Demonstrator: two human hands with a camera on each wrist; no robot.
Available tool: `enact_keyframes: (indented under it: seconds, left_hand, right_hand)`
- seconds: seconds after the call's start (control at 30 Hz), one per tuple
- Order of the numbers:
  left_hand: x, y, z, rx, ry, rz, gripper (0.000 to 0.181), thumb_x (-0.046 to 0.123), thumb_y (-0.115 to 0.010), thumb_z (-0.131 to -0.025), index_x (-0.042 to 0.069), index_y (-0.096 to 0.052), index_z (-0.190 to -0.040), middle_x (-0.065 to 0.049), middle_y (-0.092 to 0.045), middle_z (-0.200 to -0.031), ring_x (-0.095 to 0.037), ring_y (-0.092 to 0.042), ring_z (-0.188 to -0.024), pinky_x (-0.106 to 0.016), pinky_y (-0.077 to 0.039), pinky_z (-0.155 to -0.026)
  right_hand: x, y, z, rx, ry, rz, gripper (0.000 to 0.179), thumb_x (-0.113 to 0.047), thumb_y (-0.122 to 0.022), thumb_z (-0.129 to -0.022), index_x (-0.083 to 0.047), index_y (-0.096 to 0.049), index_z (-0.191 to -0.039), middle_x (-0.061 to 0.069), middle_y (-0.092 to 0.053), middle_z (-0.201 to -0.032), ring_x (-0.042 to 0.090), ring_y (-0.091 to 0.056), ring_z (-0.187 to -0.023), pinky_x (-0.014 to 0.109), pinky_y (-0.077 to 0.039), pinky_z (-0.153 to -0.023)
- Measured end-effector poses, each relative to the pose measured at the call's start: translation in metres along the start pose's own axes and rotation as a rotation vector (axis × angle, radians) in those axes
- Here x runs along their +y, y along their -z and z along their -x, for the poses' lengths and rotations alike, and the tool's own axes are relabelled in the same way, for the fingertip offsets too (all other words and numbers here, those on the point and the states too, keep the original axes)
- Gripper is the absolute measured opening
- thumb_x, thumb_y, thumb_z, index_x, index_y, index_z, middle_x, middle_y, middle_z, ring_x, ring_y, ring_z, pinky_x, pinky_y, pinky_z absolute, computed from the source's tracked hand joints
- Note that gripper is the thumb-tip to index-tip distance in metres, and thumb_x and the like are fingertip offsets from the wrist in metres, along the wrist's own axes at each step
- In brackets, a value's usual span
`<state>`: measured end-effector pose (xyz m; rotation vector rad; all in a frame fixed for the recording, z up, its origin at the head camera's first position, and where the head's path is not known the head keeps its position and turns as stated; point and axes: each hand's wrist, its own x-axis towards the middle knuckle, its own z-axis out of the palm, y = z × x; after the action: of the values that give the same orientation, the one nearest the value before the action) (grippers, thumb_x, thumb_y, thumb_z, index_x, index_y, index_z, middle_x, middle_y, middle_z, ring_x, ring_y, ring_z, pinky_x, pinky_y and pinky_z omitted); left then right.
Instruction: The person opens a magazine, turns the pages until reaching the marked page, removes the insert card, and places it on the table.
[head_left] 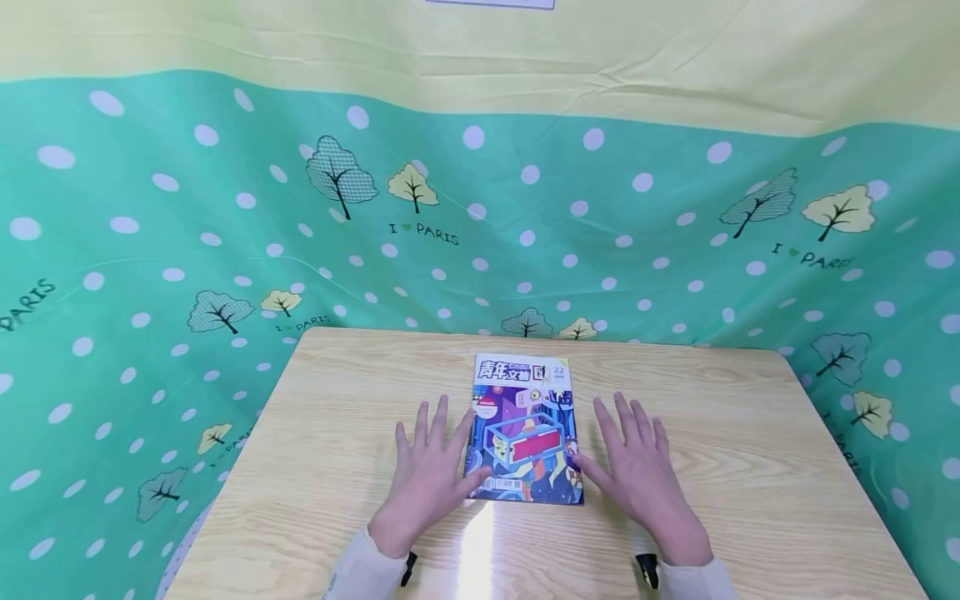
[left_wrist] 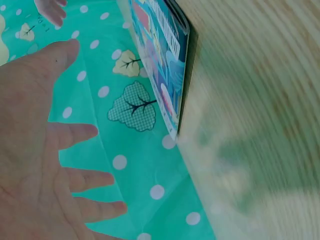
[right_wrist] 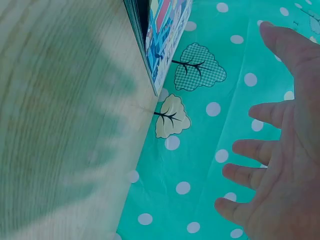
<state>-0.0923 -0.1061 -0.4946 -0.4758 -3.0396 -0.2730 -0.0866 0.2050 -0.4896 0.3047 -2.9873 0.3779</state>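
Note:
A magazine (head_left: pixel 525 429) with a purple and blue illustrated cover lies face up on the wooden table, its title toward the far edge. To its left my left hand (head_left: pixel 429 475) hovers with straight, spread fingers, the thumb overlapping the cover's lower left corner in the head view. On the other side my right hand (head_left: pixel 637 475) is likewise spread, its thumb over the right edge of the cover. Both wrist views show a gap between palm and tabletop, with nothing held. The magazine's barcode (left_wrist: pixel 166 29) shows in the left wrist view, and its page edges (right_wrist: pixel 137 35) in the right.
The light wooden table (head_left: pixel 750 467) extends on both sides of the magazine. A green cloth (head_left: pixel 480 217) with white dots and printed trees hangs behind and beside it. Bright glare (head_left: pixel 476 550) falls on the table's near part.

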Motion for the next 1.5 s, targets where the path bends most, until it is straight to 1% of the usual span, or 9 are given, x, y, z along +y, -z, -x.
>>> enact_keyframes:
  seconds: [0.17, 0.3, 0.43, 0.53, 0.77, 1.0, 1.17, 1.33, 1.5]
  left_hand:
    - [0.001, -0.004, 0.001, -0.001, -0.047, 0.026, 0.083, 0.065, -0.064, -0.088, 0.022, -0.038, -0.155, -0.022, -0.023, -0.161, -0.05, -0.018, -0.145, -0.079, -0.018, -0.111]
    - [0.002, -0.007, 0.002, -0.022, -0.077, 0.038, 0.082, 0.062, -0.066, -0.088, 0.019, -0.04, -0.154, -0.022, -0.028, -0.159, -0.049, -0.026, -0.142, -0.077, -0.02, -0.112]
    - [0.004, -0.011, 0.001, -0.046, -0.104, 0.054, 0.084, 0.059, -0.069, -0.087, 0.013, -0.043, -0.152, -0.022, -0.032, -0.157, -0.047, -0.031, -0.141, -0.071, -0.023, -0.115]
    - [0.006, -0.014, 0.001, -0.059, -0.143, 0.066, 0.083, 0.057, -0.071, -0.087, 0.008, -0.045, -0.15, -0.022, -0.035, -0.155, -0.044, -0.033, -0.14, -0.065, -0.028, -0.116]
    - [0.013, -0.02, 0.001, -0.081, -0.223, 0.115, 0.08, 0.049, -0.075, -0.087, 0.002, -0.048, -0.146, -0.024, -0.038, -0.153, -0.042, -0.037, -0.139, -0.054, -0.039, -0.114]
    - [0.016, -0.025, 0.001, -0.117, -0.261, 0.112, 0.079, 0.046, -0.077, -0.086, 0.0, -0.05, -0.144, -0.023, -0.042, -0.151, -0.041, -0.04, -0.138, -0.051, -0.045, -0.11]
    - [0.017, -0.028, 0.0, -0.115, -0.288, 0.09, 0.07, 0.04, -0.08, -0.085, 0.0, -0.057, -0.137, -0.022, -0.051, -0.144, -0.039, -0.048, -0.133, -0.049, -0.046, -0.109]
    - [0.019, -0.03, 0.0, -0.121, -0.288, 0.071, 0.061, 0.035, -0.081, -0.086, 0.0, -0.061, -0.132, -0.02, -0.056, -0.139, -0.036, -0.05, -0.131, -0.046, -0.045, -0.111]
    - [0.017, -0.032, 0.0, -0.106, -0.304, 0.091, 0.058, 0.033, -0.081, -0.086, -0.001, -0.063, -0.129, -0.022, -0.057, -0.137, -0.037, -0.051, -0.13, -0.047, -0.045, -0.111]
  right_hand:
    - [-0.003, -0.004, 0.001, -0.012, 0.02, -0.006, 0.09, -0.054, -0.07, -0.089, -0.008, -0.032, -0.156, 0.026, -0.023, -0.159, 0.05, -0.018, -0.144, 0.072, -0.015, -0.116]
    - [-0.006, -0.007, 0.003, -0.032, 0.04, 0.007, 0.091, -0.053, -0.072, -0.087, -0.006, -0.033, -0.155, 0.026, -0.027, -0.158, 0.049, -0.023, -0.143, 0.069, -0.021, -0.117]
    - [-0.011, -0.011, 0.004, -0.062, 0.055, -0.002, 0.09, -0.051, -0.074, -0.087, -0.005, -0.036, -0.154, 0.024, -0.031, -0.157, 0.048, -0.028, -0.142, 0.068, -0.024, -0.116]
    - [-0.014, -0.014, 0.004, -0.096, 0.069, -0.021, 0.09, -0.051, -0.076, -0.086, -0.004, -0.038, -0.153, 0.023, -0.033, -0.157, 0.046, -0.03, -0.142, 0.068, -0.026, -0.116]
    - [-0.017, -0.022, 0.006, -0.169, 0.126, -0.055, 0.09, -0.051, -0.078, -0.084, -0.004, -0.042, -0.151, 0.021, -0.034, -0.156, 0.044, -0.031, -0.142, 0.065, -0.03, -0.115]
    - [-0.02, -0.025, 0.007, -0.26, 0.124, -0.046, 0.092, -0.05, -0.082, -0.08, -0.007, -0.043, -0.151, 0.018, -0.036, -0.157, 0.041, -0.032, -0.142, 0.061, -0.033, -0.115]
    - [-0.021, -0.027, 0.007, -0.305, 0.121, -0.049, 0.087, -0.048, -0.082, -0.081, -0.008, -0.046, -0.15, 0.017, -0.037, -0.156, 0.039, -0.034, -0.142, 0.06, -0.034, -0.115]
    - [-0.021, -0.03, 0.008, -0.31, 0.141, -0.031, 0.078, -0.044, -0.082, -0.082, -0.006, -0.052, -0.144, 0.018, -0.044, -0.151, 0.038, -0.042, -0.137, 0.058, -0.041, -0.111]
    - [-0.021, -0.032, 0.009, -0.291, 0.155, -0.008, 0.071, -0.042, -0.082, -0.083, -0.004, -0.058, -0.138, 0.019, -0.048, -0.147, 0.037, -0.046, -0.133, 0.057, -0.046, -0.107]
